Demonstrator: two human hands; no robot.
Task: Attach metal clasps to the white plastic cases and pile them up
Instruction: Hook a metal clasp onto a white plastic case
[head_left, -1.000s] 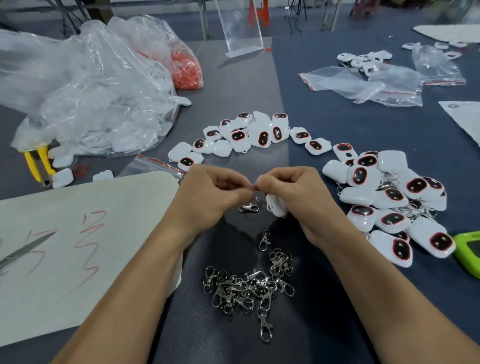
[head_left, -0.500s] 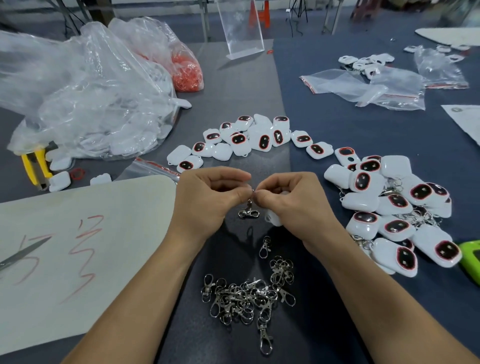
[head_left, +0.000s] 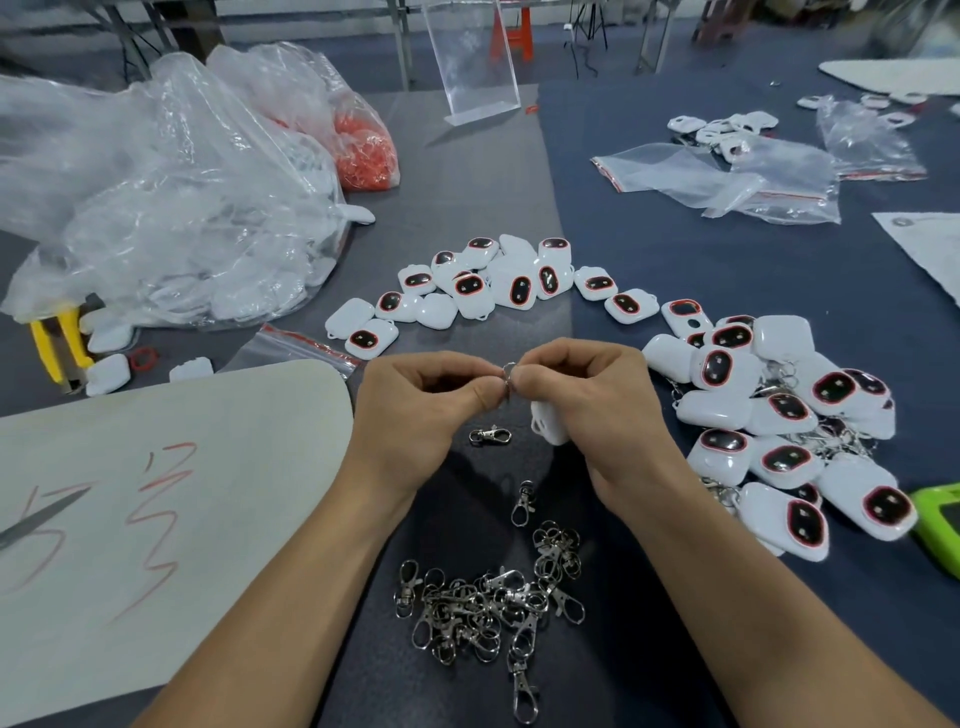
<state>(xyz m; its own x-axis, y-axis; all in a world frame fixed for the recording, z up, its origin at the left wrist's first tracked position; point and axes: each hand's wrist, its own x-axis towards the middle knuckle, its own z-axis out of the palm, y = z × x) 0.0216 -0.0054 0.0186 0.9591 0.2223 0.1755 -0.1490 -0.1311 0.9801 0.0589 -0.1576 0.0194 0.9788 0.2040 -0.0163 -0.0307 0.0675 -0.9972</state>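
The desk in front of you is covered in dark cloth, with loose white cases strung across the middle and a pile of cases that already carry metal hardware on your right. Your left hand and right hand meet above the centre, the thumb and forefinger of each clenched in a pinch on 1 small split ring. The lower fingers of your right hand also cradle the white case you are working on, just under the ring. 1 clasp shows directly below your hands; I cannot tell whether it hangs from the ring or lies on the cloth. You look to be midway through threading the ring onto the case's loop, so keep both pinches close to the ring's gap, pry the coil open with a nail and turn it round instead of pulling it apart. Hold the case steady against your palm so the loop does not twist away. Once it is seated, the right-hand pile is the likely place for it, and the heap of spare clasps near your wrists supplies the next one.
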